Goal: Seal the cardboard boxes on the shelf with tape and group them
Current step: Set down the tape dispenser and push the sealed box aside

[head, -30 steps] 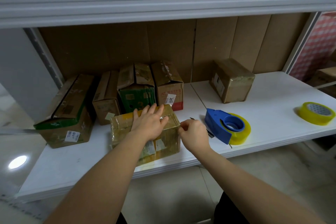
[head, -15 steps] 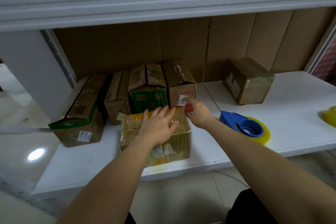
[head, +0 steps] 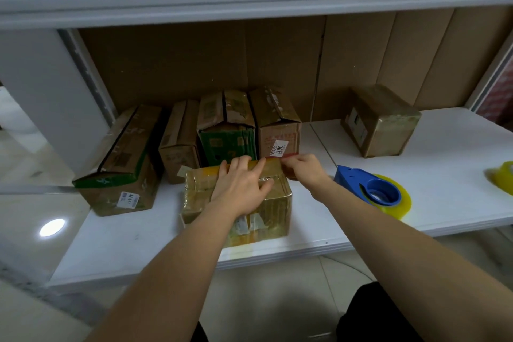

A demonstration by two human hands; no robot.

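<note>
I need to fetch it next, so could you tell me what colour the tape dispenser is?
The tape dispenser is blue, holding yellowish tape; the head view shows it.

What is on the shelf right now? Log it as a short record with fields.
surface: white shelf
box in hand: tape-wrapped cardboard box, at the front
left hand: flat on the box top
right hand: at the box's far right corner, seems to pinch tape
back row: four cardboard boxes side by side
apart: small cardboard box, back right
tools: blue tape dispenser; yellow tape roll, right edge

Left hand (head: pixel 241 189) lies flat on the taped box (head: pixel 236 197); right hand (head: pixel 304 172) touches its far corner.
</note>
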